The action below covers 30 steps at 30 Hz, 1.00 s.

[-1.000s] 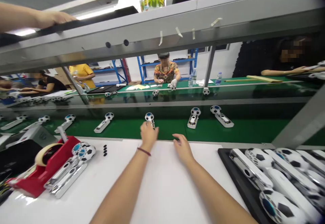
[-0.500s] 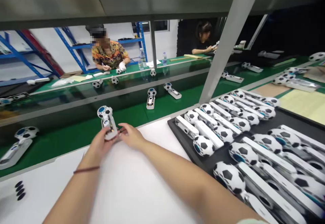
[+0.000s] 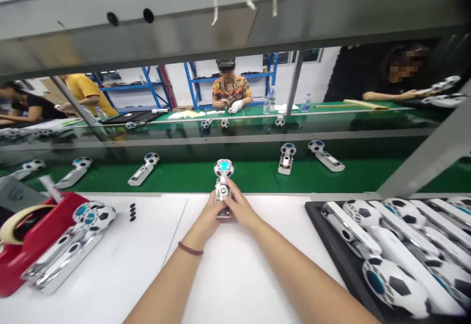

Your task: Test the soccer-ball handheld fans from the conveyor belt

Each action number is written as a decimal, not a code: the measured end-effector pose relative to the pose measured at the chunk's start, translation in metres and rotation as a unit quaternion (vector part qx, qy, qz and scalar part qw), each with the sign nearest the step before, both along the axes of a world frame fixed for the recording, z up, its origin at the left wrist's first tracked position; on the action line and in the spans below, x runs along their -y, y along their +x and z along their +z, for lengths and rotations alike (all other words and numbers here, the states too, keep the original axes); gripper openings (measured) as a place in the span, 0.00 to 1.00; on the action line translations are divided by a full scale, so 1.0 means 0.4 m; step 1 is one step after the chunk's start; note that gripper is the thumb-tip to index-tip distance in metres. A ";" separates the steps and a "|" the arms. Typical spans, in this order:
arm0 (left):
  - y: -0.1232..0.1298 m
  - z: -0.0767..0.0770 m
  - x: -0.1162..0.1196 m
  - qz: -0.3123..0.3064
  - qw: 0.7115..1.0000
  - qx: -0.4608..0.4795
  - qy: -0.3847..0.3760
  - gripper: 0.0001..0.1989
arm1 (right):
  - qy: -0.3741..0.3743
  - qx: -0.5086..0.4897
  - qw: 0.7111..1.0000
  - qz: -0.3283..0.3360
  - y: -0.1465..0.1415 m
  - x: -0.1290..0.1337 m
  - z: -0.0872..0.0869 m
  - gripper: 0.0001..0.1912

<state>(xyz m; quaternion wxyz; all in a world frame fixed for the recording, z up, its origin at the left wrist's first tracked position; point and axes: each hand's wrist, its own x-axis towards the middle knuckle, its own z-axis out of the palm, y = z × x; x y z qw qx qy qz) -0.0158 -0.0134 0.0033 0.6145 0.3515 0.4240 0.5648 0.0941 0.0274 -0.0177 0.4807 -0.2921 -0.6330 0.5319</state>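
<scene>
A white device with a soccer-ball head (image 3: 223, 168) is held upright over the near edge of the green belt, its open body facing me. My left hand (image 3: 209, 218) grips the lower body from the left, with a dark red band on the wrist. From the right, my right hand (image 3: 241, 209) also closes on the body, fingers near the ball's neck. Similar devices lie on the green belt (image 3: 250, 179), one (image 3: 144, 168) to the left and another (image 3: 287, 159) to the right.
A black tray (image 3: 318, 226) of several devices stands at the right. At the left are a red tape dispenser (image 3: 33, 250), two devices (image 3: 69, 250) and small black ovals (image 3: 132, 212). A grey post (image 3: 423, 152) slants at right. Across the belt, people (image 3: 231, 88) sit working.
The view has swung left, bringing the red dispenser into sight. My right hand has moved from beside the device onto its body. The ball's disc now looks bright cyan.
</scene>
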 end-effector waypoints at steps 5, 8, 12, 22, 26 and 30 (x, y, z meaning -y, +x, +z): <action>0.013 -0.021 -0.007 -0.046 0.997 -0.063 0.026 0.29 | 0.004 -0.014 1.000 -0.026 0.017 -0.034 0.026 0.31; 0.016 -0.019 -0.016 -0.026 0.993 -0.111 0.044 0.28 | 0.025 0.027 0.998 -0.050 0.026 -0.048 0.030 0.33; 0.024 -0.012 -0.023 -0.008 0.982 -0.181 0.061 0.24 | 0.061 0.028 0.993 -0.098 0.027 -0.060 0.029 0.30; 0.026 -0.020 -0.013 -0.018 0.992 -0.121 0.035 0.22 | 0.065 -0.026 0.992 -0.106 0.020 -0.052 0.020 0.23; 0.026 -0.016 -0.011 -0.012 0.989 -0.142 0.035 0.19 | 0.046 -0.028 0.994 -0.100 0.021 -0.045 0.026 0.23; 0.031 -0.005 -0.007 0.006 0.985 -0.165 0.042 0.19 | 0.022 -0.037 0.995 -0.088 0.022 -0.042 0.028 0.23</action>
